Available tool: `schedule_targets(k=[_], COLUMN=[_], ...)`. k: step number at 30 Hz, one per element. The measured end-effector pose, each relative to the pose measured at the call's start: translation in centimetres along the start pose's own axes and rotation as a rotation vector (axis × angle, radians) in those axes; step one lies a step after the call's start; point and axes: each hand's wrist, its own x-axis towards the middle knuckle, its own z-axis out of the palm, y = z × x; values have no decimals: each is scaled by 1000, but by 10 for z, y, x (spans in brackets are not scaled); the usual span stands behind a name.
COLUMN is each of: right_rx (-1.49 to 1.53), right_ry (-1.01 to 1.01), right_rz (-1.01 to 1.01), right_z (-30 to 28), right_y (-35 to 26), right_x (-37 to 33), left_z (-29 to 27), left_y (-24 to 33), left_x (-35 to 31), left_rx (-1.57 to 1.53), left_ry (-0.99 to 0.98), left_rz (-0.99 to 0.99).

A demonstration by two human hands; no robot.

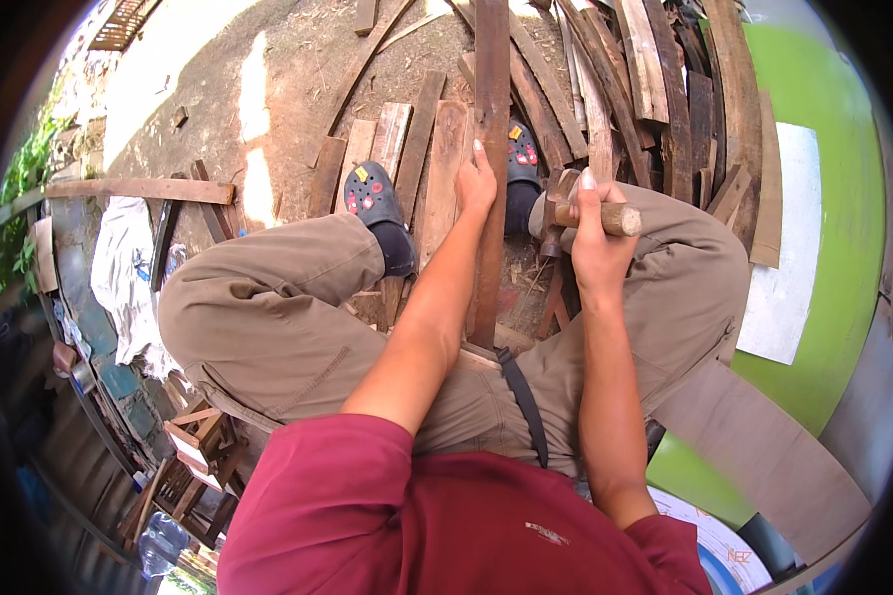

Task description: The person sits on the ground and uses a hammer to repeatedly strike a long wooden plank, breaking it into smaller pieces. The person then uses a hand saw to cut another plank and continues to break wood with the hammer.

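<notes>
A long brown wooden plank (492, 74) runs lengthwise between my legs, from the far edge of the view toward my lap. My left hand (475, 185) grips its left edge, thumb pointing away from me; the fingers' undersides are hidden. In my right hand (601, 248) is a hammer (620, 219), closed in the fist above my right knee. Its thick wooden handle end sticks out to the right, and its brownish head points left, close beside the plank but apart from it.
Several loose boards (446, 149) lie on the dirt ground under and around my clogs (372, 193). More timber (665, 89) is piled at the far right. A green panel (814, 327) with a white sheet (786, 248) lies right. Small wooden pieces (203, 441) stand at lower left.
</notes>
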Motion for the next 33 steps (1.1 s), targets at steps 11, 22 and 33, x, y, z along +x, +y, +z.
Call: schedule_targets(k=[11,22,33], right_rx=[133,-32,163], right_ry=[99,22,70], right_rz=[54,68,7], right_z=[31,76,70], right_y=[-20,-26,-17], right_x=[-13,11,-30], left_z=[-12,-72,-113], left_y=[9,-44,-76], left_x=[5,3,19], left_rx=[89,32,32], left_ry=[-63,52,64], left_rz=[67,43,-25])
